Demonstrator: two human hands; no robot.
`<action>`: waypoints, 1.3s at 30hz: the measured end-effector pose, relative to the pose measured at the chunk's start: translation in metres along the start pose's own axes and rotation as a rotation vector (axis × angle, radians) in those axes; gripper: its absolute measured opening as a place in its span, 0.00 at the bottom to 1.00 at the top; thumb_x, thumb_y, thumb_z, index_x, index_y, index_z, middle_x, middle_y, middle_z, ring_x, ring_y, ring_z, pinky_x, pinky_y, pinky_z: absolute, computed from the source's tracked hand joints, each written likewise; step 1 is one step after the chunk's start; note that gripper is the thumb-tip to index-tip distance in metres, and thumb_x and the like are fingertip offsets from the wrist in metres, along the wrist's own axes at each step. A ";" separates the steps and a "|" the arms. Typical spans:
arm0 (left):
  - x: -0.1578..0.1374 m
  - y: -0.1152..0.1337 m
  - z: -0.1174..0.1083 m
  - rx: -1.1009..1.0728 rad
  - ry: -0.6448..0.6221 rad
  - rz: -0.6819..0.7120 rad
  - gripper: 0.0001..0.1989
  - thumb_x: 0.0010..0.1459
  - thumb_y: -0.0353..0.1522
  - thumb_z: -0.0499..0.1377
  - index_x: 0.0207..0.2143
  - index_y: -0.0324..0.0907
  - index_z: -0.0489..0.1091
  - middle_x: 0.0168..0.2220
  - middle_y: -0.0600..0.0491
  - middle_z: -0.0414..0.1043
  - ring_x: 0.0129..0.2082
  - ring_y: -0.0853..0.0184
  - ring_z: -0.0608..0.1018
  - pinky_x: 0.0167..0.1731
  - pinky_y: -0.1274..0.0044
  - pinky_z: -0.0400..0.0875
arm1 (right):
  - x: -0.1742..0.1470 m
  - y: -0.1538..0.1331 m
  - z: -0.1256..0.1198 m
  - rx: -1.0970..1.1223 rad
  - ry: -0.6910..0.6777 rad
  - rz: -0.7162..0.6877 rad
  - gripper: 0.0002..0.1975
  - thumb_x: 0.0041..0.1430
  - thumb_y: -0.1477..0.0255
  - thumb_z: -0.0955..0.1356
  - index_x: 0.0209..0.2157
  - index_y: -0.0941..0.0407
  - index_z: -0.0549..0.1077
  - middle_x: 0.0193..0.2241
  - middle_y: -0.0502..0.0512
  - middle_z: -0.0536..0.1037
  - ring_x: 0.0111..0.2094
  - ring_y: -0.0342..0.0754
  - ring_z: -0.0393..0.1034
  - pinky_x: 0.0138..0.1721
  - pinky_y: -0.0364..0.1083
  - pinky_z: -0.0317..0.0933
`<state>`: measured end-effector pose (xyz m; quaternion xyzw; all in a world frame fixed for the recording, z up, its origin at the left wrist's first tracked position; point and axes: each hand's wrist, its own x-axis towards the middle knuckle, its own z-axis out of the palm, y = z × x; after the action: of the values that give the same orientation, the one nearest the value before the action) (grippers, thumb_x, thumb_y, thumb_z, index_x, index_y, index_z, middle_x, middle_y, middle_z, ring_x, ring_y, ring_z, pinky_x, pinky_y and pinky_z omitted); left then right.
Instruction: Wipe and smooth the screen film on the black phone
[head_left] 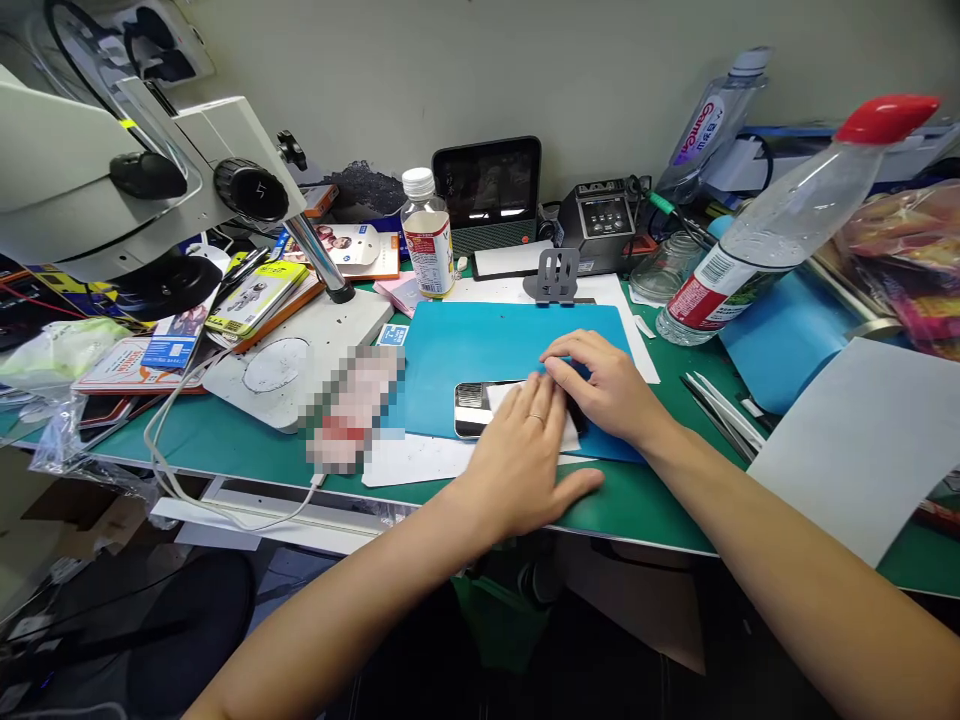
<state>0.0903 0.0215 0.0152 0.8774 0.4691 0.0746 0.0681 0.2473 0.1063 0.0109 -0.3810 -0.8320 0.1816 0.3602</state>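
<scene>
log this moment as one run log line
left hand: flat on wipe over phone | right hand: by phone's right end | phone: on blue mat

Blue mat (480, 335): flat device (471, 422) on its near half, left hand (514, 460) spread over white wipe (570, 437) there, right hand (606, 388) alongside. Microscope (67, 180) left of mat, red-capped bottle (780, 225) right, black box (600, 222) behind.

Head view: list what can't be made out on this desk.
In the head view:
Device: right part, covered by the left hand and white cloth.
Right hand: whether it grips anything, hidden beneath its palm.
Pixelated object: details, blurred by the mosaic.
Microscope: left part, cut off by the frame's left edge.
</scene>
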 end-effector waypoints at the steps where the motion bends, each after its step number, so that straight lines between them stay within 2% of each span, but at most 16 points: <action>1: 0.005 0.003 0.000 -0.010 0.005 0.029 0.45 0.67 0.54 0.48 0.69 0.23 0.48 0.71 0.32 0.43 0.72 0.49 0.45 0.69 0.62 0.44 | 0.000 0.000 0.000 -0.001 0.001 0.008 0.09 0.67 0.68 0.63 0.33 0.51 0.72 0.36 0.56 0.78 0.40 0.54 0.70 0.47 0.56 0.62; 4: 0.008 -0.002 -0.001 -0.026 0.003 0.124 0.42 0.68 0.53 0.48 0.69 0.28 0.49 0.72 0.37 0.45 0.72 0.54 0.44 0.69 0.64 0.45 | -0.002 0.001 -0.001 0.000 -0.018 0.016 0.10 0.67 0.68 0.63 0.32 0.51 0.72 0.35 0.56 0.78 0.40 0.54 0.70 0.46 0.56 0.63; 6: 0.000 -0.015 -0.004 -0.026 -0.011 0.132 0.39 0.70 0.52 0.46 0.69 0.31 0.49 0.72 0.40 0.46 0.72 0.56 0.47 0.69 0.65 0.46 | -0.003 0.000 -0.001 0.003 -0.035 0.013 0.09 0.66 0.67 0.63 0.32 0.51 0.72 0.35 0.56 0.78 0.40 0.54 0.70 0.46 0.55 0.63; 10: -0.027 -0.039 -0.009 0.044 -0.012 -0.074 0.38 0.71 0.51 0.41 0.70 0.29 0.48 0.71 0.38 0.45 0.72 0.54 0.50 0.68 0.61 0.50 | -0.003 0.000 0.001 0.011 -0.054 0.006 0.08 0.65 0.68 0.64 0.35 0.52 0.74 0.37 0.56 0.79 0.41 0.54 0.70 0.46 0.55 0.63; 12: -0.035 -0.041 -0.011 0.070 -0.023 -0.130 0.39 0.71 0.50 0.41 0.69 0.27 0.48 0.71 0.36 0.43 0.72 0.51 0.48 0.67 0.58 0.51 | -0.002 0.000 0.001 0.016 -0.052 0.006 0.08 0.66 0.68 0.64 0.36 0.52 0.74 0.38 0.57 0.79 0.42 0.55 0.70 0.47 0.56 0.63; 15: -0.029 -0.023 -0.009 0.039 -0.028 -0.067 0.41 0.70 0.52 0.41 0.69 0.26 0.48 0.71 0.34 0.44 0.72 0.50 0.47 0.68 0.59 0.50 | -0.001 0.000 0.001 0.025 -0.042 0.011 0.09 0.66 0.66 0.64 0.35 0.52 0.74 0.38 0.56 0.79 0.43 0.55 0.70 0.48 0.56 0.62; 17: -0.010 -0.004 -0.005 0.011 -0.020 0.044 0.42 0.69 0.54 0.43 0.68 0.27 0.51 0.71 0.35 0.48 0.72 0.51 0.48 0.68 0.61 0.48 | 0.000 0.000 0.000 0.032 -0.035 0.019 0.11 0.67 0.64 0.64 0.34 0.52 0.74 0.37 0.56 0.80 0.42 0.54 0.70 0.48 0.56 0.62; 19: 0.013 0.012 0.000 0.020 -0.020 0.134 0.42 0.68 0.54 0.46 0.66 0.25 0.57 0.68 0.33 0.55 0.71 0.49 0.53 0.69 0.63 0.45 | 0.000 0.001 -0.001 0.041 -0.024 0.034 0.14 0.69 0.61 0.62 0.34 0.52 0.74 0.37 0.56 0.80 0.42 0.54 0.70 0.48 0.56 0.62; 20: 0.024 0.017 0.001 0.024 -0.027 0.158 0.42 0.68 0.54 0.46 0.64 0.24 0.60 0.66 0.32 0.60 0.70 0.49 0.55 0.69 0.63 0.45 | 0.000 0.002 -0.001 0.046 -0.017 0.042 0.16 0.70 0.60 0.60 0.34 0.52 0.74 0.37 0.56 0.80 0.42 0.54 0.70 0.47 0.56 0.62; 22: 0.039 0.019 0.003 0.016 -0.018 0.183 0.41 0.69 0.54 0.46 0.64 0.25 0.60 0.65 0.34 0.62 0.70 0.51 0.56 0.68 0.63 0.47 | -0.001 0.003 -0.003 0.057 -0.002 0.057 0.20 0.71 0.57 0.57 0.35 0.52 0.74 0.37 0.57 0.80 0.42 0.54 0.71 0.48 0.56 0.62; 24: 0.042 0.010 0.001 0.001 0.006 0.175 0.41 0.69 0.54 0.45 0.66 0.27 0.57 0.67 0.36 0.57 0.70 0.53 0.55 0.68 0.65 0.50 | -0.002 0.005 -0.003 0.072 0.003 0.060 0.23 0.72 0.56 0.55 0.35 0.52 0.74 0.37 0.57 0.80 0.42 0.54 0.72 0.49 0.56 0.62; 26: 0.032 -0.005 -0.002 -0.005 0.020 0.125 0.43 0.68 0.55 0.44 0.67 0.27 0.53 0.70 0.36 0.52 0.71 0.53 0.53 0.68 0.66 0.50 | -0.003 0.006 -0.004 0.090 -0.011 0.048 0.25 0.71 0.54 0.54 0.36 0.52 0.75 0.38 0.58 0.80 0.43 0.54 0.73 0.50 0.56 0.62; 30: -0.010 -0.034 -0.007 0.033 -0.014 -0.009 0.42 0.70 0.53 0.42 0.68 0.25 0.49 0.71 0.34 0.44 0.72 0.52 0.48 0.68 0.62 0.50 | -0.004 0.003 -0.003 0.124 -0.043 0.016 0.25 0.70 0.52 0.56 0.37 0.52 0.76 0.42 0.58 0.81 0.47 0.55 0.72 0.53 0.56 0.62; 32: -0.028 -0.040 -0.009 0.062 -0.025 -0.011 0.40 0.71 0.52 0.42 0.69 0.27 0.48 0.71 0.34 0.42 0.72 0.52 0.46 0.67 0.60 0.51 | -0.004 0.002 -0.003 0.140 -0.041 0.012 0.25 0.69 0.52 0.56 0.37 0.52 0.76 0.43 0.58 0.81 0.49 0.55 0.72 0.53 0.56 0.62; 35: -0.036 -0.035 -0.010 0.081 -0.037 0.008 0.41 0.70 0.52 0.43 0.69 0.26 0.46 0.72 0.34 0.40 0.72 0.51 0.45 0.68 0.59 0.50 | -0.004 0.000 -0.003 0.165 -0.019 0.010 0.26 0.69 0.50 0.56 0.37 0.51 0.77 0.43 0.57 0.81 0.50 0.55 0.73 0.55 0.56 0.62; 39: -0.007 -0.015 -0.005 0.037 -0.065 0.063 0.44 0.69 0.55 0.44 0.69 0.24 0.47 0.71 0.34 0.42 0.72 0.51 0.45 0.69 0.62 0.47 | -0.002 0.002 -0.003 0.169 0.017 0.034 0.27 0.69 0.50 0.55 0.37 0.52 0.77 0.41 0.58 0.81 0.48 0.56 0.73 0.55 0.56 0.62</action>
<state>0.0733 0.0238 0.0171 0.8947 0.4402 0.0396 0.0644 0.2518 0.1058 0.0107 -0.3648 -0.8040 0.2542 0.3949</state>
